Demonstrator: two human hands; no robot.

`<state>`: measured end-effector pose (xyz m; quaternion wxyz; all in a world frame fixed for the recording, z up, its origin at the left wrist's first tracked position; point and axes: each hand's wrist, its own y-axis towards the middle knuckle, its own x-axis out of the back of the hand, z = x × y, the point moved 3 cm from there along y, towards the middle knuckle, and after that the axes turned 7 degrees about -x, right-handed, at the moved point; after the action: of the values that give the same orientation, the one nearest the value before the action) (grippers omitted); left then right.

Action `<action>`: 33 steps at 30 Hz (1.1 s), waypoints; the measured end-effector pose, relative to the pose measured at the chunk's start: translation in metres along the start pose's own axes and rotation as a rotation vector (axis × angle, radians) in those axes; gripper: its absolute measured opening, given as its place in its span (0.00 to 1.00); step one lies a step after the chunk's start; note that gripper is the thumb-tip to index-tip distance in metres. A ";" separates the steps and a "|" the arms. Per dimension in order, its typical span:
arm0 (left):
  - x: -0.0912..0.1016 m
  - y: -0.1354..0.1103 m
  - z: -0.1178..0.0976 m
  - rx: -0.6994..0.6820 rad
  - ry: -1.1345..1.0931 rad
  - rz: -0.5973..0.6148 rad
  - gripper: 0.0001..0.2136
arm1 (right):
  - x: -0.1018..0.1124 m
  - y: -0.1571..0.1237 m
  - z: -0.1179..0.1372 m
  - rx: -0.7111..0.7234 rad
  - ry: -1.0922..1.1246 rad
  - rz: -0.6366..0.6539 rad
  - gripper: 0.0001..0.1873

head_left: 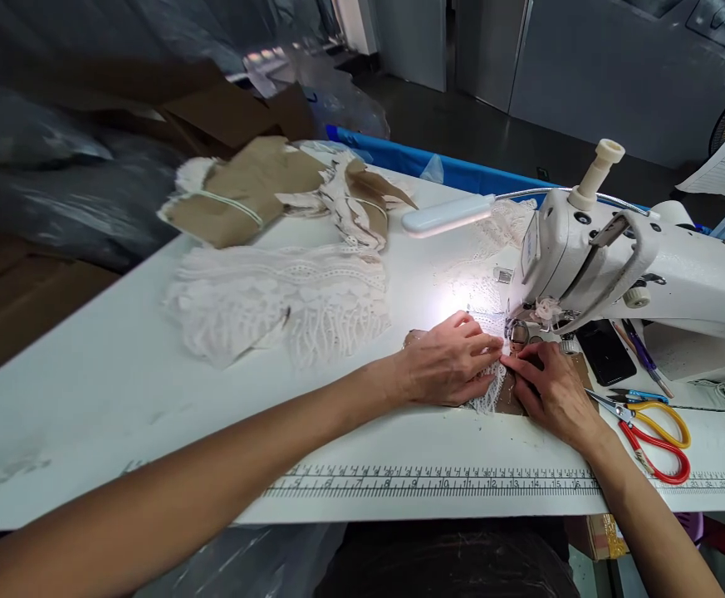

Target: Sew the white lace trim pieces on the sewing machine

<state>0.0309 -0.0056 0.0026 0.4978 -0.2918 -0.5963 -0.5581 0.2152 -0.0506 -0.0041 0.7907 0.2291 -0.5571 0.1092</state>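
Observation:
My left hand [449, 361] lies flat, fingers stretched out, on a strip of white lace [488, 397] over a brown fabric piece [511, 397], just left of the presser foot [515, 332] of a white sewing machine [636, 274]. My right hand [552, 386] rests on the same lace and brown piece, its fingertips pressed together at the lace edge close to the needle. Both hands nearly touch at the fingertips.
A pile of white lace trims [281, 303] lies at mid-table, with brown fabric bundles [243, 195] behind. Red and yellow scissors [658, 432], small snips [633, 396] and a black phone [604, 353] sit right of my hands. A ruler [437, 482] runs along the white table's front edge. A lamp [449, 214] shines on the needle area.

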 end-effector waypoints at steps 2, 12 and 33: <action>0.000 0.000 0.000 0.014 -0.008 0.022 0.13 | 0.000 0.001 0.001 -0.017 -0.021 0.011 0.19; -0.003 0.002 0.002 0.093 0.007 0.098 0.16 | -0.009 0.009 0.001 -0.070 -0.142 0.028 0.20; 0.011 -0.005 0.030 0.317 0.000 -0.075 0.16 | 0.004 -0.001 -0.020 -0.160 0.123 -0.059 0.19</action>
<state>0.0141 0.0197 0.0145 0.5164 -0.1869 -0.6873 -0.4753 0.2341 -0.0423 -0.0063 0.8421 0.1745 -0.5074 0.0547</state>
